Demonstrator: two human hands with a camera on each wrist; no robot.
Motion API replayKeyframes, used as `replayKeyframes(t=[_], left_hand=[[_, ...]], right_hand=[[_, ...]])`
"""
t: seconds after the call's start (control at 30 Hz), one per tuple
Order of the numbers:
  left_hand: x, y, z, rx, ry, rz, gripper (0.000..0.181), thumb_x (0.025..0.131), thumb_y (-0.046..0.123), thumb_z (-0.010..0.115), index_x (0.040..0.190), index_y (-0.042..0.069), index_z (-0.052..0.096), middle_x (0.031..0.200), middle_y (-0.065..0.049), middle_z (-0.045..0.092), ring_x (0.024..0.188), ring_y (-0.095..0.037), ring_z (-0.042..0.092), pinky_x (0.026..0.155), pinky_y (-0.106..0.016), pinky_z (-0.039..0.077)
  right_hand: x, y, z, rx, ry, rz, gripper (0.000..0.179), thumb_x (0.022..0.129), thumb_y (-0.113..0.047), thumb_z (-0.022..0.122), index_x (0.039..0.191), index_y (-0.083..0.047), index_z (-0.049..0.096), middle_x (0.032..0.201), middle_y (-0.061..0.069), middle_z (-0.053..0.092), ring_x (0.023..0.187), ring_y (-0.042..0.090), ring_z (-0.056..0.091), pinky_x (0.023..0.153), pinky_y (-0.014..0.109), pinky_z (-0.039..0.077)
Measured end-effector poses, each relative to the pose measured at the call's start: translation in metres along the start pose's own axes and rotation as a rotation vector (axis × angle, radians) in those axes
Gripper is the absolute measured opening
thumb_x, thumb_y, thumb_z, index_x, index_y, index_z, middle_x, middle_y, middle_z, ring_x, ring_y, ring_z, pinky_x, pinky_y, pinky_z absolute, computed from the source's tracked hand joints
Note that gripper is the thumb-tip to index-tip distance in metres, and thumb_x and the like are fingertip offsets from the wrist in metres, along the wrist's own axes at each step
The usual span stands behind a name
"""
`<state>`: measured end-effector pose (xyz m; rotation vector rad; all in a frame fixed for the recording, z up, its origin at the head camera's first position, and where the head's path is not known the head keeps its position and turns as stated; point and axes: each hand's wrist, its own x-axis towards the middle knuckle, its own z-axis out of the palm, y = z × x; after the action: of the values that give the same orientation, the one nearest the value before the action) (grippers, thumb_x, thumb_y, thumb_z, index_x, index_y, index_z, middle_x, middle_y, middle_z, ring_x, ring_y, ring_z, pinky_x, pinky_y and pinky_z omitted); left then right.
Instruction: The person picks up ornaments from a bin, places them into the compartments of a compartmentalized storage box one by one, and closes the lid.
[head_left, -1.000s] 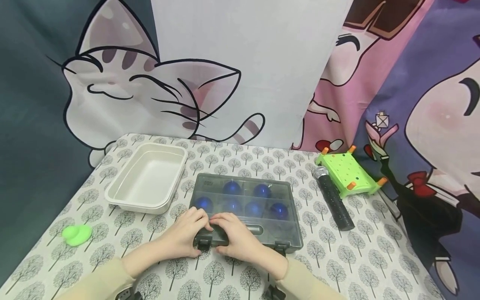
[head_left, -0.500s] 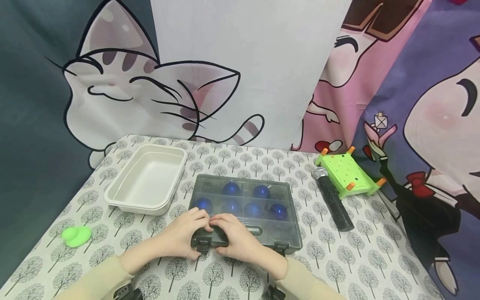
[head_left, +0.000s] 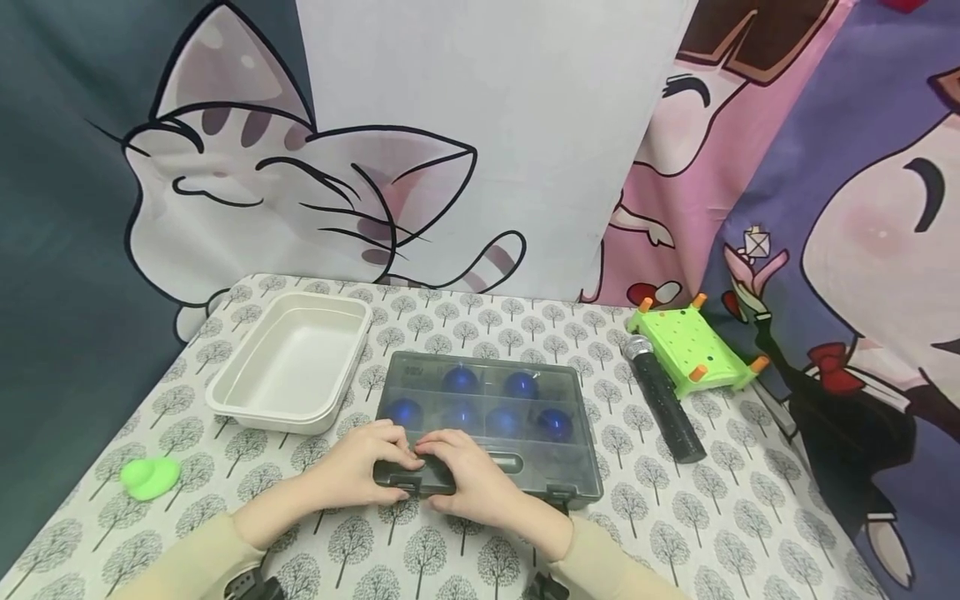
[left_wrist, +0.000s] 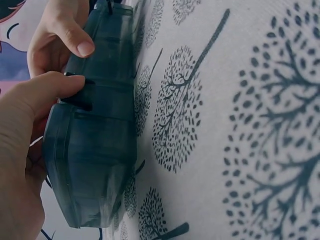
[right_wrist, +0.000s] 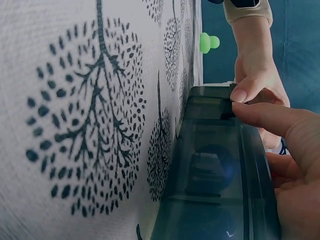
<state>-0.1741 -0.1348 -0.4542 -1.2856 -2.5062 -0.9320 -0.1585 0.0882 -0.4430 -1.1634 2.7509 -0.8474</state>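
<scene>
A flat, dark translucent plastic organizer case lies on the table in the head view. Several blue balls show through its closed lid. Two latches sit along its near edge; one is the left latch. My left hand grips the near edge by this latch, its thumb against the latch and its fingers curled over the lid. Just to the right, my right hand holds the same edge, fingers on top and thumb low on the front. The hands' fingertips nearly meet and partly hide the lid.
A white rectangular tub stands at the back left, with a green rubber duck nearer the front. At right lie a black microphone and a green toy table with orange feet up. Printed curtains hang behind.
My left thumb has shifted slightly in toward the left latch, and the left fingers have moved a little on the lid. The right hand keeps its grip. The head view has drifted slightly.
</scene>
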Motion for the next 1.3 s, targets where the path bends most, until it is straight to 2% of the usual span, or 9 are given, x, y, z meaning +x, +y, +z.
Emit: replayKeyframes(t=[0.23, 0.53, 0.77, 1.13, 1.3], left_hand=[[-0.0009, 0.0015, -0.0001, 0.002, 0.002, 0.009, 0.034, 0.063, 0.02, 0.086, 0.096, 0.014, 0.079, 0.085, 0.015, 0.062, 0.083, -0.003, 0.055, 0.073, -0.021, 0.048], [0.0001, 0.004, 0.0005, 0.022, 0.002, 0.025, 0.032, 0.066, 0.019, 0.084, 0.097, 0.014, 0.078, 0.088, 0.014, 0.065, 0.083, -0.002, 0.055, 0.072, -0.02, 0.048], [0.001, 0.0041, 0.0002, 0.021, 0.0, 0.064, 0.032, 0.069, 0.02, 0.083, 0.1, 0.012, 0.077, 0.087, 0.013, 0.063, 0.083, -0.003, 0.055, 0.073, -0.021, 0.05], [-0.0002, 0.0033, 0.0013, 0.003, 0.002, 0.091, 0.031, 0.071, 0.018, 0.082, 0.1, 0.011, 0.077, 0.086, 0.012, 0.063, 0.084, -0.003, 0.056, 0.074, -0.022, 0.052], [-0.0012, 0.0039, 0.0, 0.016, -0.01, 0.056, 0.032, 0.069, 0.022, 0.084, 0.099, 0.012, 0.078, 0.086, 0.013, 0.062, 0.083, -0.002, 0.055, 0.073, -0.021, 0.051]], right_hand=[[-0.0003, -0.0014, 0.0004, -0.008, 0.0, 0.01, 0.061, 0.072, -0.016, 0.082, 0.128, -0.007, 0.06, 0.134, 0.004, 0.058, 0.127, 0.021, 0.051, 0.112, 0.04, 0.041], [-0.0013, -0.0037, 0.0007, -0.017, -0.007, 0.033, 0.062, 0.072, -0.017, 0.083, 0.128, -0.006, 0.059, 0.136, 0.004, 0.057, 0.129, 0.021, 0.05, 0.112, 0.041, 0.041], [-0.0024, -0.0043, 0.0012, -0.026, 0.004, 0.042, 0.065, 0.072, -0.019, 0.084, 0.13, -0.005, 0.058, 0.136, 0.005, 0.057, 0.129, 0.022, 0.05, 0.112, 0.043, 0.041], [-0.0031, -0.0079, 0.002, -0.036, -0.007, 0.069, 0.066, 0.072, -0.02, 0.083, 0.131, -0.006, 0.058, 0.136, 0.002, 0.056, 0.129, 0.02, 0.049, 0.112, 0.039, 0.042], [-0.0021, -0.0062, 0.0042, -0.009, -0.007, 0.061, 0.063, 0.072, -0.018, 0.083, 0.129, -0.005, 0.059, 0.135, 0.003, 0.057, 0.129, 0.021, 0.05, 0.111, 0.041, 0.042]])
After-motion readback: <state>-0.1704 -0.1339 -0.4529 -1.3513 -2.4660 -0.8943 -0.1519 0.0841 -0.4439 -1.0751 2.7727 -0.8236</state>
